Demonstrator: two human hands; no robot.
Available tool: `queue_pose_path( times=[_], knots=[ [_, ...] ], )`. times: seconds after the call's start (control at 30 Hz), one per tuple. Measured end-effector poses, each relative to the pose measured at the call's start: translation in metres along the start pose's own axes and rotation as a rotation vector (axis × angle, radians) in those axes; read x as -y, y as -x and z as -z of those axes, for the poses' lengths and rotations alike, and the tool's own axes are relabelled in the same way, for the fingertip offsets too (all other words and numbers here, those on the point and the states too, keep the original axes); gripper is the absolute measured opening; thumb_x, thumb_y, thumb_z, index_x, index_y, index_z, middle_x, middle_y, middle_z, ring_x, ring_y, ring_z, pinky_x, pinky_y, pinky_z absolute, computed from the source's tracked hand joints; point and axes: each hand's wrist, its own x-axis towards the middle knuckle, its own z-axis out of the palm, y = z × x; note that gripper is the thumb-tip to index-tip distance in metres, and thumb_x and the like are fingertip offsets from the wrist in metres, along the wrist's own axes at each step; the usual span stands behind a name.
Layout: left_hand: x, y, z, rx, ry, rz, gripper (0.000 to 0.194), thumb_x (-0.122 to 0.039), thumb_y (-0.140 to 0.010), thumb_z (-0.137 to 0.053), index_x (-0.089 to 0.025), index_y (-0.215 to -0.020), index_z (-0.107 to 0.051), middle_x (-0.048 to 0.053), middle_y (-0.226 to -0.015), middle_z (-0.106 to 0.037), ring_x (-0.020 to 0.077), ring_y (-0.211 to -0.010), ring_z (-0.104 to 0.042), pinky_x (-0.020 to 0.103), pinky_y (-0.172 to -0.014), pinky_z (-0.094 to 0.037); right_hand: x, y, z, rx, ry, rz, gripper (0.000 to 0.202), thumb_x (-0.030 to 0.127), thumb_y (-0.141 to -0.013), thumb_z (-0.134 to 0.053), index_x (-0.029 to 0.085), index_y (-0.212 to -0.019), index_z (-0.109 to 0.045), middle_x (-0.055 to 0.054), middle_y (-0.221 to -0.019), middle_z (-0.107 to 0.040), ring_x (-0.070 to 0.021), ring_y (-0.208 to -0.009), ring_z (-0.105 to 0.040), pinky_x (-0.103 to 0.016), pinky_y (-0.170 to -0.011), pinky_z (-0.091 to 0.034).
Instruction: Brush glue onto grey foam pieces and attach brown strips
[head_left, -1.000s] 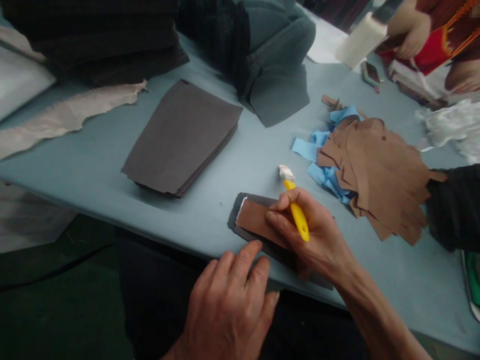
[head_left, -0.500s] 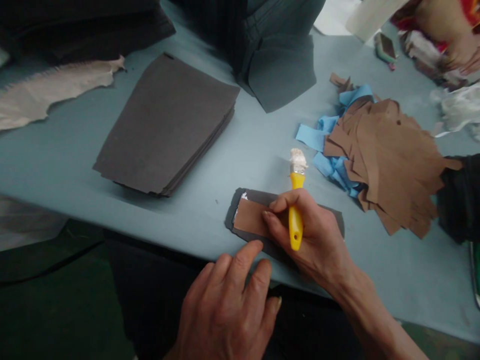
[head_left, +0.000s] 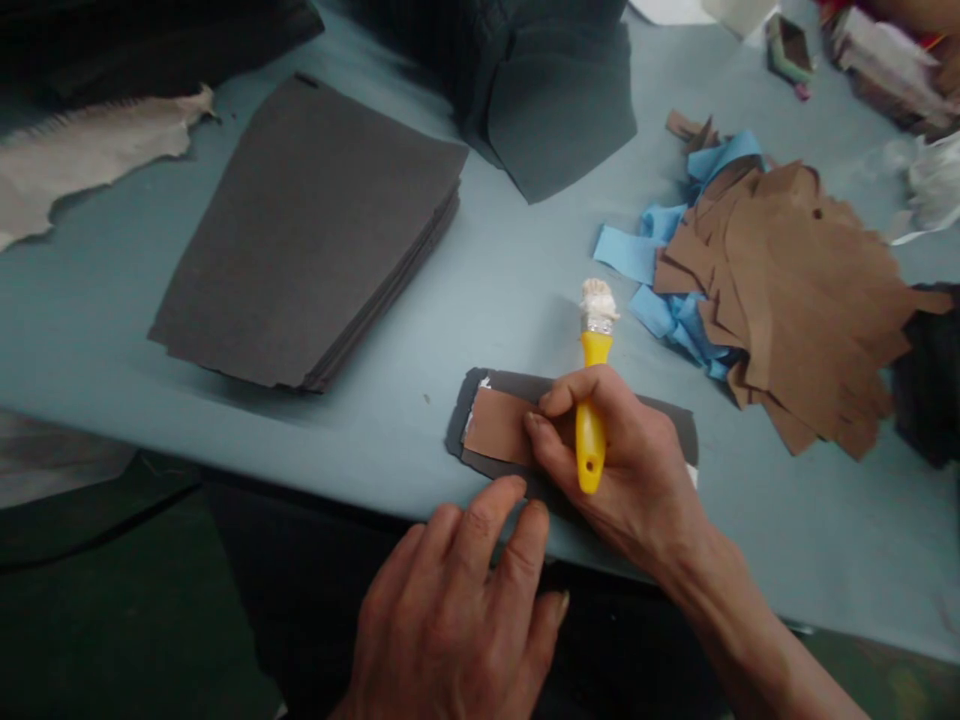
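My right hand [head_left: 637, 460] holds a yellow-handled paintbrush [head_left: 594, 395], its whitish bristles pointing away from me. Thumb and fingertips of that hand rest on a brown strip [head_left: 499, 425], which lies on top of a dark grey piece [head_left: 667, 415] near the table's front edge. White smears show at the strip's left end, and a white patch is visible by the dark piece's right end. The right hand covers the middle of both pieces. My left hand [head_left: 457, 590] is open and slightly curled, with its index fingertip at the dark piece's near edge.
A stack of dark grey sheets [head_left: 315, 230] lies to the left. Brown pieces [head_left: 802, 290] and blue strips [head_left: 630, 255] are heaped at the right. Farther back are more dark sheets [head_left: 562, 110], a ragged pale scrap [head_left: 97, 155] and a small green-edged object [head_left: 789, 50].
The view has shifted slightly. Both hands keep nearly the same pose over the strip. More of the white patch shows at the dark piece's right end.
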Motion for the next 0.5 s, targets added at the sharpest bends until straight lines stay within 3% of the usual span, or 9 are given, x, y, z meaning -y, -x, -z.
queue_pose_path(
  times=[0.5],
  knots=[
    [0.0006, -0.0031, 0.0045, 0.023, 0.009, -0.005, 0.029, -0.029, -0.106, -0.05, -0.022, -0.123, -0.072, 0.005, -0.13, -0.078, 0.0227, -0.096, -0.078, 0.038, -0.077, -0.06, 0.001, 0.0011, -0.0025, -0.033, -0.011, 0.004, 0.016, 0.014, -0.088, -0.062, 0.026, -0.09, -0.051, 0.01, -0.067, -0.054, -0.0073, -0.045, -0.038, -0.022, -0.051, -0.039]
  ],
)
